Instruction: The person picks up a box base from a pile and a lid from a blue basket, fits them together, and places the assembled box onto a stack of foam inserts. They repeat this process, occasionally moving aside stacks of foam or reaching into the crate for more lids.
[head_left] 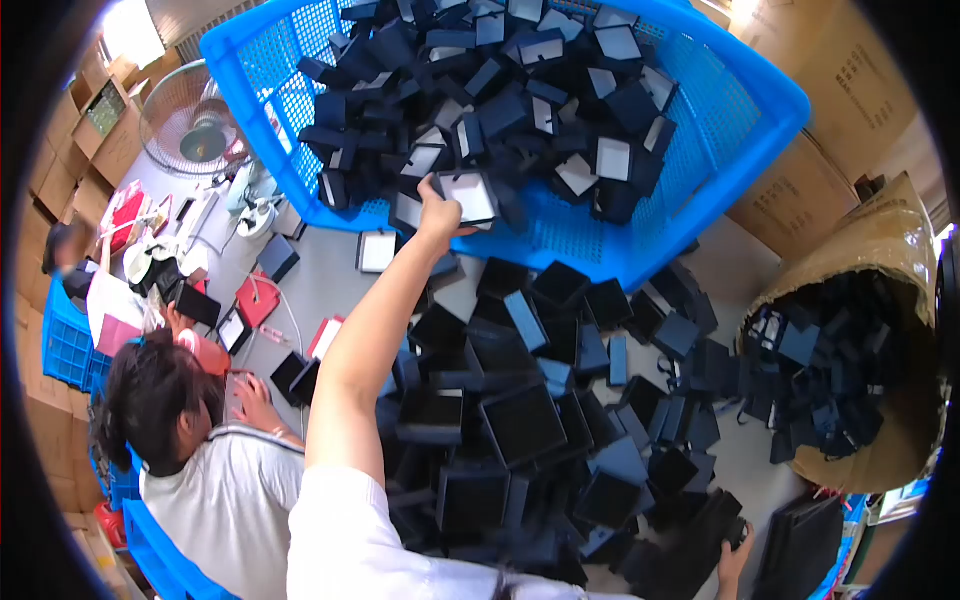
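Observation:
My left hand (440, 212) reaches over the near rim of the blue basket (600, 268), thumb and fingers closed on a small dark box part with a white inside (468, 197). Many similar dark box parts (500, 110) fill the basket around and beyond it. At the lower right my right hand (738, 552) is partly visible, its fingers closed round something dark whose shape is unclear. Beside it, on the grey table (745, 455), lies a large heap of dark blue and black boxes (522, 420), some with their open sides up.
A co-worker (215, 490) sits at the left, hands over the table near a red item (258, 300). Another person (72, 248) is farther left. A fan (203, 135) stands at the back left. At the right, a brown carton (860, 235) lies on its side with dark boxes inside.

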